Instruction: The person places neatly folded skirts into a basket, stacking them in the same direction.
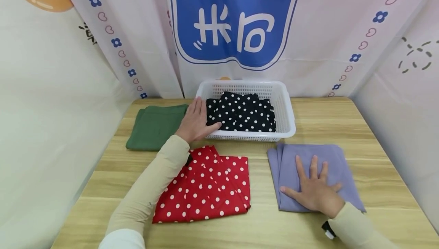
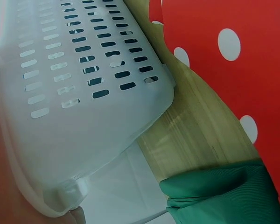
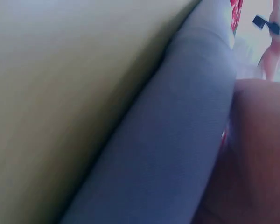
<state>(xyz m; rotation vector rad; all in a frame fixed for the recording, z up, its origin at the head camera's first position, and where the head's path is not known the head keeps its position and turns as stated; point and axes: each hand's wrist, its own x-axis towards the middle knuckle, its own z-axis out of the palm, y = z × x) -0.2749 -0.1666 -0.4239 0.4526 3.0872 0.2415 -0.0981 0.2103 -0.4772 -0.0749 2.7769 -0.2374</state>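
Note:
My left hand rests on the left end of a white plastic basket, its fingers straight along the rim and the thumb stretched over the front edge. In the left wrist view, the basket's slotted wall fills much of the left side. Inside the basket lies a folded black cloth with white dots. With fingers spread, my right hand lies flat on a folded purple cloth. The purple cloth's edge runs across the blurred right wrist view.
A red polka-dot cloth lies folded in front of the basket, partly under my left forearm. Left of the basket is a folded green cloth. The wooden table is bounded by printed fabric at the back and sides.

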